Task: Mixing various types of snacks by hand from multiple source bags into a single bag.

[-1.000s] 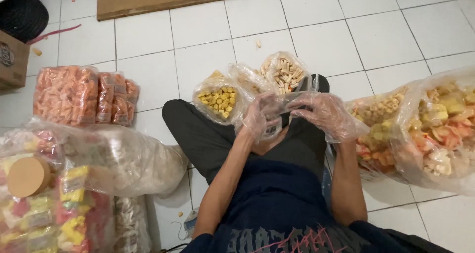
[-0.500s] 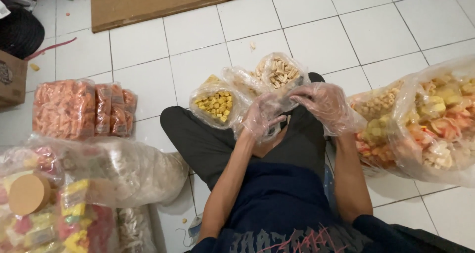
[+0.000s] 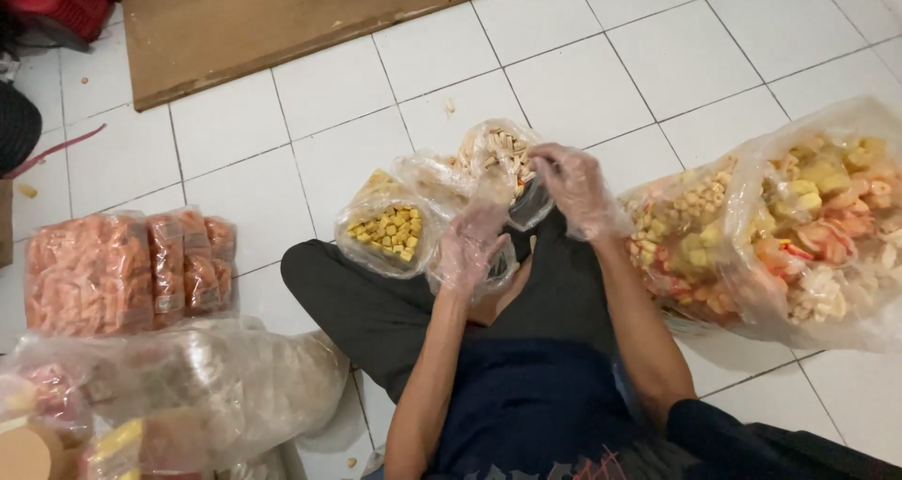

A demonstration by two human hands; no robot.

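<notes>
Two gloved hands on pale-snack bag (image 3: 498, 156) above lap: right hand (image 3: 575, 187) now pinches bag mouth, left hand (image 3: 470, 245) grips bag's side. Yellow-cube bag (image 3: 387, 228) left of it, unmoved.

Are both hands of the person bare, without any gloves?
No. The left hand and the right hand each wear a thin clear plastic glove while they handle the small bag of pale snacks.
</notes>
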